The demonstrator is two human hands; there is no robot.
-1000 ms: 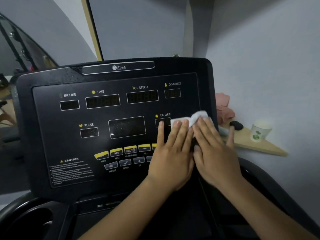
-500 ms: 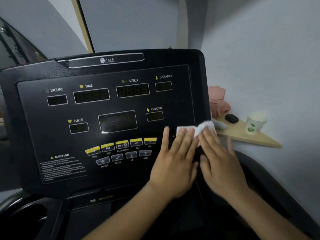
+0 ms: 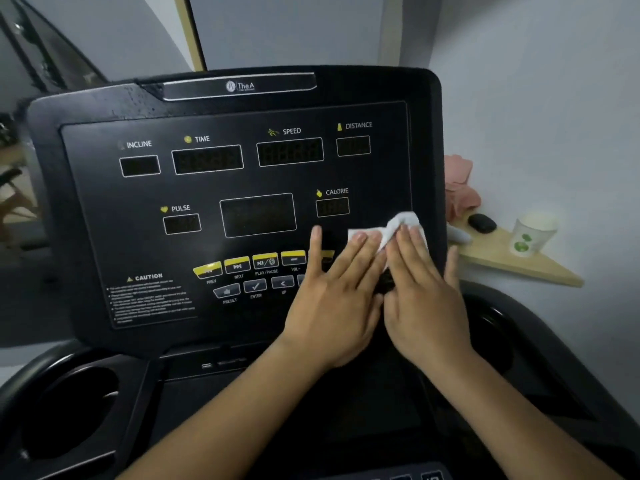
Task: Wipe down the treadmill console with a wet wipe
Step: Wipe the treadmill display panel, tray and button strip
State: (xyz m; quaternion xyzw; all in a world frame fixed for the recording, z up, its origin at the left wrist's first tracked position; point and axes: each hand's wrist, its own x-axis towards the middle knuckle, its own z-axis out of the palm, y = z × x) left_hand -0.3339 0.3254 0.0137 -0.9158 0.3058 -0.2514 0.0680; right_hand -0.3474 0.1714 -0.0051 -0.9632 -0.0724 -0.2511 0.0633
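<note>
Straight fingers (image 3: 349,258) of the left hand (image 3: 332,306) and right hand (image 3: 422,299) are laid flat side by side, nothing clenched, and a white wet wipe (image 3: 388,230) is pressed beneath their tips against the lower right of the black treadmill console (image 3: 242,188), just under the CALORIE window (image 3: 332,206) and near the yellow buttons (image 3: 239,263). A paper cup (image 3: 530,233), a small black object (image 3: 481,223) and a pink cloth (image 3: 460,188) are seen on a wooden shelf (image 3: 512,261) to the right

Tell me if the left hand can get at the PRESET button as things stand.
Probably yes. The left hand presses the wet wipe just right of the PRESET button, and only flat keys lie between.
</note>
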